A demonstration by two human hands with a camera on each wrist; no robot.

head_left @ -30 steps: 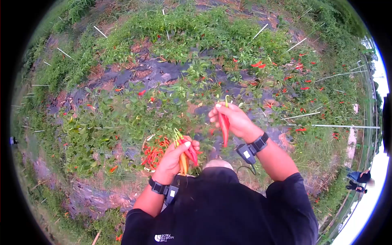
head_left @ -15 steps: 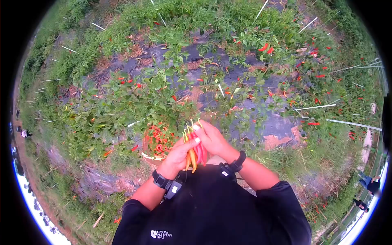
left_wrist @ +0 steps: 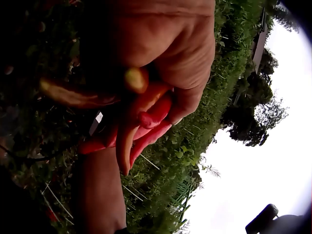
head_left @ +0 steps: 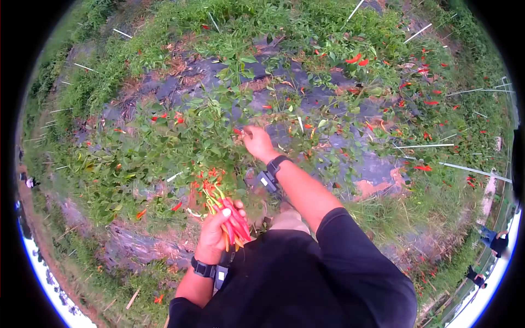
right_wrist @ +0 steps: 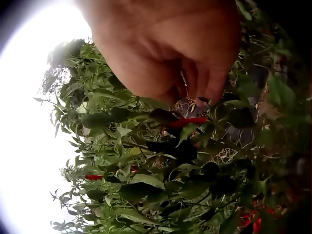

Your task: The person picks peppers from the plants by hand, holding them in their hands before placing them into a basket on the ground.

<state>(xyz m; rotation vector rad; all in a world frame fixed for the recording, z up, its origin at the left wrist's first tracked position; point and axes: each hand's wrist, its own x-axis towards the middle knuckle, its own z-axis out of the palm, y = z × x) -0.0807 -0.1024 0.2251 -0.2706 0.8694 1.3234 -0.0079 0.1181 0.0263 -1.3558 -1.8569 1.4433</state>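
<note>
A bunch of red and orange peppers [head_left: 235,221] is gripped in the left hand [head_left: 214,232], stems pointing up and away from the body. The left wrist view shows the pepper tips [left_wrist: 146,122] poking out below the left hand [left_wrist: 170,44]. The right hand [head_left: 259,144] reaches out to the plants, its fingers beside a red pepper [head_left: 237,131]. From the right wrist, that hand [right_wrist: 170,48] has bent fingers with a gap between thumb and fingers, just above a red pepper [right_wrist: 187,122] among leaves; no pepper shows within it.
A pile of red peppers [head_left: 210,177] lies beyond the left hand, partly behind leaves. Pepper plants [head_left: 191,131] with red fruit stand over dark ground sheeting [head_left: 377,164]. White stakes [head_left: 426,146] lean among the rows. Two people [head_left: 496,243] are at the far right.
The right hand came to the bunch, then moved off to the plants without the pepper it held. The left hand holds a fuller bunch and has shifted slightly left and down.
</note>
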